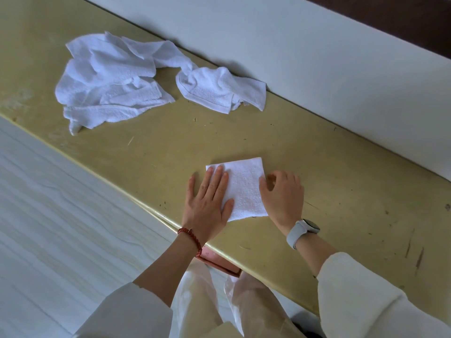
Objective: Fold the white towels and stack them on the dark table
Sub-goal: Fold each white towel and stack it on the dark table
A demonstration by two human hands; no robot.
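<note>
**What the person at the table is wearing**

Pretty simple outfit, honestly. Loose cream-white top with wide sleeves, the left sleeve [127, 311] and the right sleeve [361, 301] both pushed up so the forearms are bare. On the left wrist there's a bracelet [192, 240] of small round dark-red beads. The right wrist has a smartwatch [303, 231] with a pale grey strap and a dark round face in a light case. Lower down, light, slightly sheer whitish trousers [207, 301]. No rings visible on the left hand [207, 203] or the right hand [283, 198].
</note>
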